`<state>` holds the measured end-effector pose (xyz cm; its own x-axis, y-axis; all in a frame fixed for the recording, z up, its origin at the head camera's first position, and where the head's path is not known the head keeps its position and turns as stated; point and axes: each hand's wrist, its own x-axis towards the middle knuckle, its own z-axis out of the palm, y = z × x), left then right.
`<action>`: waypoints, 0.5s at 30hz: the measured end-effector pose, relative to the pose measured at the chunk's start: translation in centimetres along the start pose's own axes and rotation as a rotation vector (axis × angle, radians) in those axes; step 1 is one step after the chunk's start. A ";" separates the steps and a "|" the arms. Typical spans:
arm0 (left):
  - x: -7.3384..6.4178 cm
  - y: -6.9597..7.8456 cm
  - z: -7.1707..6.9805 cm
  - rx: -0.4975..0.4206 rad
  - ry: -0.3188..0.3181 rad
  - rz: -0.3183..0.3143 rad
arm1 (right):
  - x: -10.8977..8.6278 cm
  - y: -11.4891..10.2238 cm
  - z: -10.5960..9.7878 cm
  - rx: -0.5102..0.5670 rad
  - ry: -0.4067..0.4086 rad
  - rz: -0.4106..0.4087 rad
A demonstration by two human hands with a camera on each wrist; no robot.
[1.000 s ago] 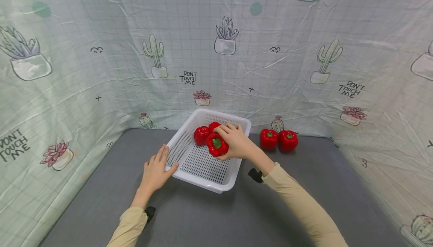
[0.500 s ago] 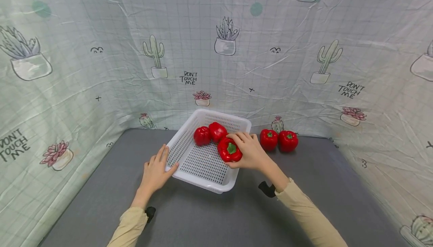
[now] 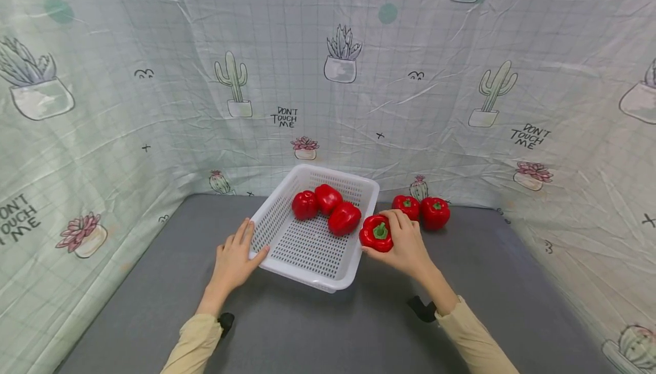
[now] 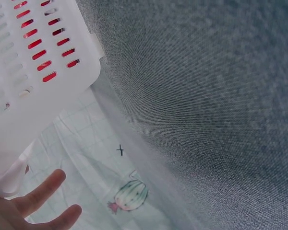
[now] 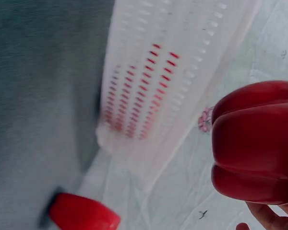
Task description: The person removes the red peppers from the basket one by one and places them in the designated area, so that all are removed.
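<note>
In the head view my right hand (image 3: 407, 249) grips a red bell pepper (image 3: 376, 234) with a green stem, raised just past the right rim of a white plastic basket (image 3: 302, 276). The right wrist view shows that pepper (image 5: 254, 143) large, with fingertips curled beneath it. My left hand (image 3: 233, 263) rests at the basket's left corner, thumb on the near rim and fingers along the left side. In the left wrist view two fingers stick out straight beside the basket wall (image 4: 48, 103). Inside the basket lie three red bell peppers (image 3: 328, 198).
Two more bell peppers (image 3: 434, 213) stand on the grey table (image 3: 318, 334) right of the basket, one partly behind my right hand. A cactus-print curtain (image 3: 277, 78) encloses the table at the back and sides.
My right hand has moved right with the held pepper, from over the basket to beyond its right rim. A third pepper now shows uncovered in the basket. The left hand keeps its place.
</note>
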<state>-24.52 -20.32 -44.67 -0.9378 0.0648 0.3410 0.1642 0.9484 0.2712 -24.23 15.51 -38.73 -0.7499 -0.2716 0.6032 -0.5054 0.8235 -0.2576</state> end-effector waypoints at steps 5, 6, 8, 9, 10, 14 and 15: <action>0.0 0.0 0.0 -0.003 0.004 0.007 | -1.1 1.3 0.2 -0.030 0.059 0.015; 0.0 0.0 0.0 -0.003 0.006 0.010 | -1.3 1.6 0.2 -0.047 0.067 0.017; 0.0 -0.1 -0.1 -0.005 0.010 0.015 | -1.6 2.2 0.3 -0.071 0.075 0.019; 0.0 -0.1 -0.1 -0.005 0.010 0.017 | -1.8 2.5 0.4 -0.079 0.075 0.022; 0.0 -0.1 -0.1 -0.005 0.012 0.018 | -1.9 2.8 0.4 -0.090 0.072 0.026; -0.1 -0.1 -0.1 -0.006 0.008 0.016 | -2.4 4.1 0.7 -0.123 0.045 0.042; -0.1 -0.1 -0.1 -0.006 0.007 0.015 | -2.6 4.4 0.7 -0.128 0.037 0.044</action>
<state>-24.46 -20.42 -44.66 -0.9331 0.0773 0.3513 0.1804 0.9455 0.2712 -24.82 19.46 -41.92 -0.7524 -0.2173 0.6218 -0.4124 0.8915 -0.1874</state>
